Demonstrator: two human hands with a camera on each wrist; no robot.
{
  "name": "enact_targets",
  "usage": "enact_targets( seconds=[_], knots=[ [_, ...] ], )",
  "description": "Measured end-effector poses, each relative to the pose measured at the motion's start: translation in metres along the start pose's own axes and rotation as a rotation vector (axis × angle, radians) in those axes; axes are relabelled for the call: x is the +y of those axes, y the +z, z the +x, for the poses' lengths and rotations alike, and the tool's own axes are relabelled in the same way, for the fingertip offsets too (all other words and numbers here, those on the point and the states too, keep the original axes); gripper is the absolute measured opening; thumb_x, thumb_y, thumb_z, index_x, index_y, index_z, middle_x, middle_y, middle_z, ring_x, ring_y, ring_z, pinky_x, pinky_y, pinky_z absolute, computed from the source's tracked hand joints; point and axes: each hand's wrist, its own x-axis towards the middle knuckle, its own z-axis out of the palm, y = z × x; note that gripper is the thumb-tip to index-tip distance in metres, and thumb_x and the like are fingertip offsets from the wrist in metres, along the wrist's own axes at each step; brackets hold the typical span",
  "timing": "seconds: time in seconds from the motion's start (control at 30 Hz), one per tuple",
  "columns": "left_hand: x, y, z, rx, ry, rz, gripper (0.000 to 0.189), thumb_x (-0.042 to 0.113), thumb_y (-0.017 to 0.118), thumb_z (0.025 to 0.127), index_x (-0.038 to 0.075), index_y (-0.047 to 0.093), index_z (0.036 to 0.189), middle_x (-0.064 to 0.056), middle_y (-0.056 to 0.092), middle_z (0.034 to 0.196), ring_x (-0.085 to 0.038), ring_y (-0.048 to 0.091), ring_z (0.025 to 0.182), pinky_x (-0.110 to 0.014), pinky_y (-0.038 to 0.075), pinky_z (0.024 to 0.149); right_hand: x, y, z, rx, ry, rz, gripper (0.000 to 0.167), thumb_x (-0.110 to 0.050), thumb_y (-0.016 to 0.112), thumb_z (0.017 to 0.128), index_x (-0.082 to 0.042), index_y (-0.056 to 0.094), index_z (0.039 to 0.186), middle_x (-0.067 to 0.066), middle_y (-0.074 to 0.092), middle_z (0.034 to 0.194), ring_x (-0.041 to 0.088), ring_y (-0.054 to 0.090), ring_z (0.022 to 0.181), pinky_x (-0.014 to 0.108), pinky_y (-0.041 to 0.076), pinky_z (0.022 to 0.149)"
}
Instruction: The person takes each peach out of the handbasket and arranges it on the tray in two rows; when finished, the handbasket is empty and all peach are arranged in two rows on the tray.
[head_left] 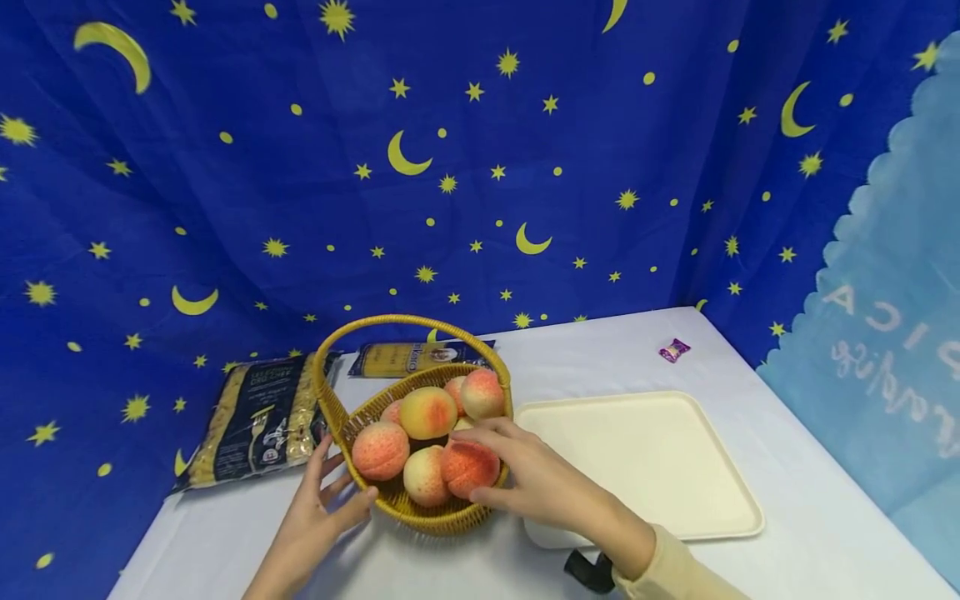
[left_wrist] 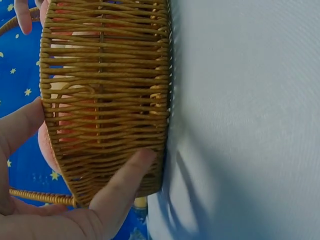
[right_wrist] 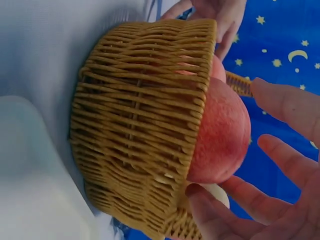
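A yellow-brown wicker basket [head_left: 442,523] with an arched handle [head_left: 405,319] stands on the white table, filled with several peaches [head_left: 380,451]. My left hand [head_left: 311,525] is at its left side, fingers spread; in the left wrist view one fingertip meets the rim and another finger [left_wrist: 125,175] lies along the woven wall. Over the basket's right side reaches my right hand [head_left: 547,479], its fingers extended about a red peach [head_left: 471,467]. The right wrist view shows those fingers spread close around this peach [right_wrist: 222,132], which sits above the rim.
A cream tray [head_left: 637,467] lies right of the basket, partly under my right forearm. Pasta bags stand behind: a large one [head_left: 258,421] at left and a flatter one [head_left: 420,357] beyond the handle. A purple-wrapped candy [head_left: 674,350] lies at the back right.
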Motion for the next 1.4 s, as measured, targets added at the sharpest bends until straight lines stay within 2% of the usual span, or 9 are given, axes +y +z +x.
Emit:
enact_targets(
  seconds=[0.2,0.3,0.7,0.93,1.1,1.4],
  knots=[
    [0.003,0.005,-0.001,-0.060,-0.029,-0.211,0.117,0.004,0.069,0.103,0.032,-0.023,0.170,-0.035,0.002,0.174,-0.058,0.027,0.157,-0.051,0.063,0.104,-0.002,0.005,0.009,-0.021,0.042,-0.024,0.065,-0.023,0.087,0.092,-0.022,0.062,0.151,0.015,0.056,0.153,0.035,0.061,0.135,0.059,0.058,0.110],
    [0.005,0.008,-0.001,-0.064,-0.031,-0.265,0.116,0.001,0.066,0.104,0.034,-0.023,0.169,-0.036,0.001,0.174,-0.058,0.027,0.156,-0.051,0.064,0.104,-0.001,0.006,0.013,-0.032,0.047,-0.041,0.064,-0.019,0.088,0.090,-0.020,0.063,0.149,0.014,0.058,0.151,0.033,0.061,0.135,0.057,0.057,0.111],
    [0.004,0.013,-0.002,-0.015,-0.035,-0.315,0.115,-0.003,0.068,0.100,0.032,-0.016,0.171,-0.035,0.006,0.171,-0.054,0.033,0.154,-0.046,0.065,0.103,0.003,0.005,0.021,-0.051,0.041,-0.089,0.058,-0.020,0.090,0.088,-0.022,0.070,0.141,0.006,0.066,0.140,0.026,0.064,0.130,0.053,0.058,0.109],
    [0.001,0.009,0.000,-0.005,-0.056,-0.319,0.112,0.000,0.070,0.100,0.032,-0.010,0.171,-0.032,0.012,0.169,-0.040,0.049,0.143,-0.047,0.065,0.102,0.007,0.006,0.020,-0.046,0.015,-0.099,0.056,-0.021,0.091,0.088,-0.024,0.071,0.140,0.004,0.067,0.141,0.024,0.064,0.131,0.052,0.059,0.108],
    [0.000,0.008,0.001,-0.001,-0.057,-0.323,0.110,0.001,0.070,0.101,0.033,-0.009,0.171,-0.031,0.014,0.169,-0.033,0.054,0.137,-0.047,0.065,0.102,0.008,0.006,0.020,-0.039,0.006,-0.105,0.057,-0.023,0.091,0.088,-0.026,0.071,0.140,0.003,0.067,0.142,0.023,0.064,0.130,0.052,0.059,0.107],
    [-0.003,0.009,0.002,0.011,-0.065,-0.329,0.112,0.003,0.071,0.100,0.034,-0.009,0.171,-0.031,0.013,0.170,-0.034,0.052,0.139,-0.047,0.065,0.103,0.010,0.006,0.018,-0.026,-0.014,-0.064,0.054,-0.027,0.090,0.089,-0.026,0.071,0.140,0.003,0.066,0.143,0.023,0.064,0.131,0.051,0.058,0.110]
  ],
)
